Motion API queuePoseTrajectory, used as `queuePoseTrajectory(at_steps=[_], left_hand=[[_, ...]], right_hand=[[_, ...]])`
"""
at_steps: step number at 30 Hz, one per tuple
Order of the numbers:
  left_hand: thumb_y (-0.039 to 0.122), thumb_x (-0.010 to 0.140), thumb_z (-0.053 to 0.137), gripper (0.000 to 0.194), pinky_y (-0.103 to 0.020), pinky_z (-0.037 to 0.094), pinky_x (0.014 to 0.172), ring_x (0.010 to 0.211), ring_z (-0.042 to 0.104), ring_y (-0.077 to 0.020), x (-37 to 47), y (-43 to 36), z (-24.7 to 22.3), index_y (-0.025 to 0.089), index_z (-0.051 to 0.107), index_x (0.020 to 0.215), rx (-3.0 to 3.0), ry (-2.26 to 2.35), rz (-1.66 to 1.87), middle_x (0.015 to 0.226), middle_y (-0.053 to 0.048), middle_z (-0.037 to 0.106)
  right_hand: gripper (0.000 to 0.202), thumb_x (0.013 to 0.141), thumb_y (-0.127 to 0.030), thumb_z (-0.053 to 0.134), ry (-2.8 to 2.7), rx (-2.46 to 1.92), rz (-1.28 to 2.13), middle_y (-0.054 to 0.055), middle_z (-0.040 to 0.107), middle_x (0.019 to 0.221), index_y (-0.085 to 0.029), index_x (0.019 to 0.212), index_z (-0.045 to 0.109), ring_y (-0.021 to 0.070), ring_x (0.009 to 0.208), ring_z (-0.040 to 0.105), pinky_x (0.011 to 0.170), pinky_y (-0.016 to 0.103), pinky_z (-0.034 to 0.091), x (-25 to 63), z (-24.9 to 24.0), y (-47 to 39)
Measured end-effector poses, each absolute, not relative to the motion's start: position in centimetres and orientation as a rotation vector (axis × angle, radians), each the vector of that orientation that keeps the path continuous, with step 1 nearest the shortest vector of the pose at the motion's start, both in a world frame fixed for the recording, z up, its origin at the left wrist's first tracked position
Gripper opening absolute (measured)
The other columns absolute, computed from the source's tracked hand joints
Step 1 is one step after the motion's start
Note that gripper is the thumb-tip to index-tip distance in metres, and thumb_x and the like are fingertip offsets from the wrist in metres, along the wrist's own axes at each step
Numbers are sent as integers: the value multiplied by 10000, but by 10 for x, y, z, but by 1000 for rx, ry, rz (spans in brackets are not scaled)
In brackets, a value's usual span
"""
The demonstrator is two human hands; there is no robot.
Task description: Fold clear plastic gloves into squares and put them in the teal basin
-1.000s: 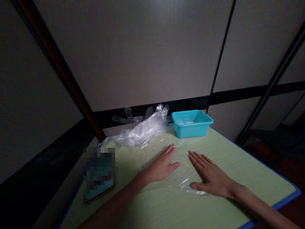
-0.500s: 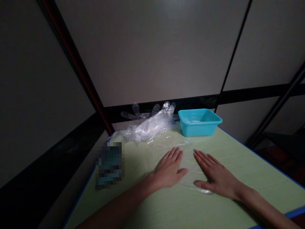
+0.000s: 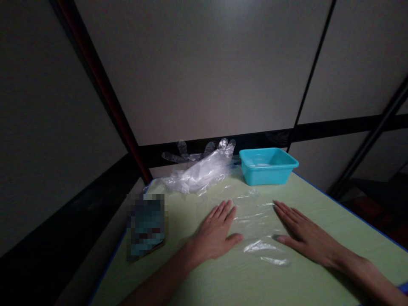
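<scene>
A thin clear plastic glove (image 3: 259, 246) lies spread on the pale green table (image 3: 229, 280), with shiny wrinkles along its near part. My left hand (image 3: 217, 231) rests flat, palm down, on the left side of the plastic, thumb out to the right. On the right side, my right hand (image 3: 302, 233) is flat too, fingers stretched forward and thumb pointing left. Neither hand grips anything. Behind them sits a crumpled pile of clear plastic gloves (image 3: 204, 170), several fingers sticking up at its back.
A turquoise plastic basin (image 3: 267, 170) stands at the table's back right. At the left edge lies a blurred-out dark teal object (image 3: 146, 225). Pale panels (image 3: 216, 76) with a dark band rise directly behind the table.
Both hands have slid apart, my left hand to the left and my right hand to the right. More of the wrinkled clear plastic shows between them.
</scene>
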State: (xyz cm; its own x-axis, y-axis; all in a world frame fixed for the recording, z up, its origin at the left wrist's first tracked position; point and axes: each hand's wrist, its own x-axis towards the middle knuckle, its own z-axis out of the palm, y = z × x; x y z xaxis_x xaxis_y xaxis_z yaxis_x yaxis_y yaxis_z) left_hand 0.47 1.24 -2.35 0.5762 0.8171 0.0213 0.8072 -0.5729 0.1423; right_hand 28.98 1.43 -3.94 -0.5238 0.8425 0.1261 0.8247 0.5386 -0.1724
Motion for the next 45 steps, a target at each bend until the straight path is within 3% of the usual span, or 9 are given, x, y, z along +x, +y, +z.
queuePoseTrajectory(at_steps=[3,8,12,18,22,26,33,45], left_hand=[[583,812,288,702,-355,77,1052,1301,-10,-210,8,8,-19,171,125,1356,2686,1344,94,1430,-78,36],[574,810,304,702,-367,82,1053,1299,-11,-225,12,0,-16,148,157,1348,2682,1324,95,1427,-93,53],[569,810,308,709,-374,82,1056,1298,1,-226,13,-1,-16,137,150,1349,2667,1324,135,1423,-106,84],[542,784,397,810,-356,113,1062,1298,-9,-207,13,1,-11,84,54,1357,2522,1351,203,1423,-121,9],[455,853,307,663,-312,160,1057,1300,33,-177,8,9,-15,55,119,1347,2381,1503,357,1424,-121,43],[382,855,342,611,-312,154,1058,1298,72,-183,-3,18,-23,37,174,1330,2501,1591,366,1416,-141,103],[448,853,316,616,-360,183,1046,1283,160,-225,-13,20,-29,34,248,1304,2640,1706,195,1387,-168,198],[462,842,339,623,-376,205,1039,1281,159,-241,-19,20,-33,42,258,1294,2715,1683,196,1385,-175,200]], right_hand=[[743,807,-558,348,-2563,-1452,267,96,105,1413,-127,1364,112,257,1277,139,1037,430,192,289,-23,23],[686,844,-540,264,-2708,-1149,370,79,102,1416,-109,1361,130,195,1287,130,1052,355,173,234,0,56],[669,862,-527,203,-2753,-1017,360,120,145,1403,-65,1346,186,192,1285,139,1055,350,164,199,-13,87],[581,888,-474,172,-2772,-997,257,85,165,1405,-127,1352,192,188,1283,145,1054,381,162,205,-40,105],[568,893,-459,155,-2794,-1012,209,78,141,1412,-137,1361,147,181,1286,132,1053,380,162,207,-40,105],[577,893,-458,140,-2822,-1021,202,82,130,1414,-123,1362,134,180,1288,118,1052,385,157,205,-39,105],[565,893,-446,154,-2811,-1013,165,76,154,1409,-129,1361,152,180,1285,140,1053,379,157,205,-41,106],[560,890,-459,145,-2788,-1003,155,63,181,1407,-155,1359,175,183,1282,158,1049,382,162,206,-43,106]])
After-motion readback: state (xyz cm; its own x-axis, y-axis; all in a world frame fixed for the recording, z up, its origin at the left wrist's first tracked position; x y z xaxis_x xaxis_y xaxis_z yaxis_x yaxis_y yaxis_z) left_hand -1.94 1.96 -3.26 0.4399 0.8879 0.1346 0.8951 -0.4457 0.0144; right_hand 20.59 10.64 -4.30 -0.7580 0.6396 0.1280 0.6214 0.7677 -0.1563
